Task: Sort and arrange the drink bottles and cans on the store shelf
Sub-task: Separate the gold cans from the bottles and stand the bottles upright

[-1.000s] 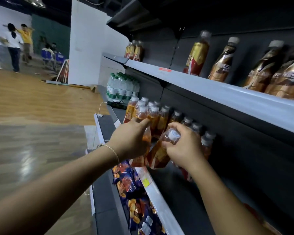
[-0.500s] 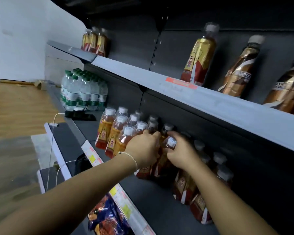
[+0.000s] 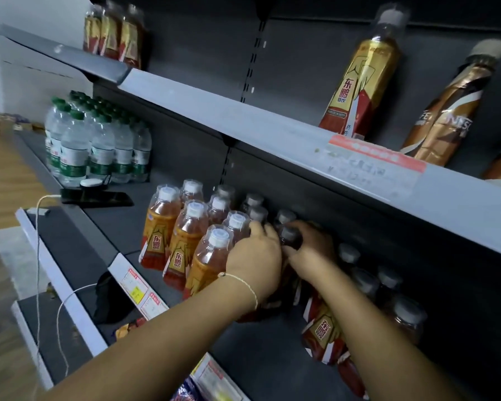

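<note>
Several amber drink bottles (image 3: 182, 244) with gold and red labels stand in rows on the dark middle shelf (image 3: 261, 360). My left hand (image 3: 256, 260) wraps around the upper part of one bottle in the group; its body is hidden behind the hand. My right hand (image 3: 310, 250) grips the neck of a neighbouring bottle (image 3: 290, 237) with a clear cap, deeper under the upper shelf. More of the same bottles (image 3: 327, 334) stand to the right of my right forearm.
Green-capped water bottles (image 3: 96, 143) stand far left on the same shelf, with a dark phone (image 3: 99, 198) and white cable in front. The grey upper shelf (image 3: 272, 134) carries a tall gold bottle (image 3: 356, 91) and brown coffee bottles (image 3: 451, 111). Snack packets lie below.
The view has moved closer to the shelf. Both hands have pushed their bottles further back under the upper shelf, into the group, and they now stand more upright.
</note>
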A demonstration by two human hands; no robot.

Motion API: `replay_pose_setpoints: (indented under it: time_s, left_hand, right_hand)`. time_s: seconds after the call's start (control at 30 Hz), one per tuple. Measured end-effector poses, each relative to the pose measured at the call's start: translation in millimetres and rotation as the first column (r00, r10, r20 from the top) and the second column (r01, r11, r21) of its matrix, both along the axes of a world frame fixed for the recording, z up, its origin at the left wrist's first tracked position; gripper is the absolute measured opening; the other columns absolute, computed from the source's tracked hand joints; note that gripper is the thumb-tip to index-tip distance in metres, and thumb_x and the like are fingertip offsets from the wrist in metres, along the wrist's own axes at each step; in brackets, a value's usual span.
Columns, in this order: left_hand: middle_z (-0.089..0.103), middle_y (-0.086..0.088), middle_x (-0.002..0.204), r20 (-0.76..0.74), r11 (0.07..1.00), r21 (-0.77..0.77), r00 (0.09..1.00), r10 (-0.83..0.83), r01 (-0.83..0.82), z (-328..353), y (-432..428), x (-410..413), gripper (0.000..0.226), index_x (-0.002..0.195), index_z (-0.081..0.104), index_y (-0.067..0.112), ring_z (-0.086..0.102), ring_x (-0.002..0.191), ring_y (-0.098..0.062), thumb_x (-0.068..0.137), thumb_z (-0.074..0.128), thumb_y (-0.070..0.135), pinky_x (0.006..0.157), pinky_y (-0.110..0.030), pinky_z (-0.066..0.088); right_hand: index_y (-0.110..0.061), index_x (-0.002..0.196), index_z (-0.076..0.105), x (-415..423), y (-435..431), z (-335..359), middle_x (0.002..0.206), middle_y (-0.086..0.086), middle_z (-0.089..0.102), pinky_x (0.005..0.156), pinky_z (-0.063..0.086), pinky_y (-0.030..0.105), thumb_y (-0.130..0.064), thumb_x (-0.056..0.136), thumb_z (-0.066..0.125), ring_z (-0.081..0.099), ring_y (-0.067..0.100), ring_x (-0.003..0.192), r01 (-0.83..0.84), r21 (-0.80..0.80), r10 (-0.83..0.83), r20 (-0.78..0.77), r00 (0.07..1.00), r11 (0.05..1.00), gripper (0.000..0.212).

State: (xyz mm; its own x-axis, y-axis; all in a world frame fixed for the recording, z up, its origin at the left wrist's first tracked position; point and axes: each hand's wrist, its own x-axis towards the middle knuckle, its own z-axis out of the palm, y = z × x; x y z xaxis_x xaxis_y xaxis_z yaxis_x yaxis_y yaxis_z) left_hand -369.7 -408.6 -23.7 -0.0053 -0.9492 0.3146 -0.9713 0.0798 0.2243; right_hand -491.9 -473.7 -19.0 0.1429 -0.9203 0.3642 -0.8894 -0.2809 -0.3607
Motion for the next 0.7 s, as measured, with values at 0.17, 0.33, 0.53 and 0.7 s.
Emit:
replay_pose_setpoints:
  time_s: [0.17, 0.33, 0.53, 0.7]
  left_hand:
    - [0.008, -0.024, 0.156, 0.040, 0.996, -0.085, 0.999, 0.003, 0.000, -9, 4, -6, 0.075, 0.150, 0.007, -0.004, 0.064, 0.104, -0.031, 0.091, 0.050, 0.013, 0.073, -0.031, 0.049]
    - [-0.001, -0.027, 0.158, 0.070, 0.996, -0.089, 0.997, -0.014, 0.020, -18, 4, -9, 0.075, 0.150, 0.001, -0.003, 0.065, 0.104, -0.030, 0.094, 0.047, 0.015, 0.077, -0.032, 0.052]
    - [0.007, -0.024, 0.158, 0.075, 0.997, -0.071, 0.997, 0.015, -0.010, -8, 8, -11, 0.066, 0.150, 0.012, -0.001, 0.064, 0.105, -0.033, 0.094, 0.044, 0.012, 0.067, -0.032, 0.046]
    - [0.041, -0.022, 0.136, 0.152, 0.996, -0.086, 0.988, -0.007, 0.020, 15, 22, -32, 0.039, 0.128, 0.046, 0.005, 0.062, 0.102, -0.034, 0.092, 0.052, 0.018, 0.062, -0.035, 0.038]
  right_hand:
    - [-0.024, 0.118, 0.065, -5, 1, -1, 0.116, 0.008, 0.069, 0.081, 0.040, 0.021, -0.032, 0.073, 0.083, 0.064, 0.027, 0.107, 0.059, -0.019, -0.059, 0.022, 0.998, 0.998, 0.049]
    - [-0.027, 0.129, 0.053, -4, 11, -2, 0.128, 0.011, 0.060, 0.094, 0.047, 0.031, -0.030, 0.084, 0.072, 0.058, 0.033, 0.116, 0.071, 0.024, -0.068, -0.103, 0.992, 0.997, 0.049]
    - [-0.025, 0.143, 0.043, -7, 42, 16, 0.150, 0.008, 0.041, 0.111, 0.036, 0.032, -0.019, 0.086, 0.062, 0.040, 0.031, 0.136, 0.014, 0.003, -0.013, -0.225, 0.974, 1.000, 0.061]
    - [-0.015, 0.120, 0.064, -40, 84, 28, 0.131, 0.009, 0.059, 0.103, 0.038, 0.028, -0.018, 0.089, 0.057, 0.047, 0.030, 0.127, 0.001, -0.130, -0.032, -0.244, 0.969, 0.992, 0.032]
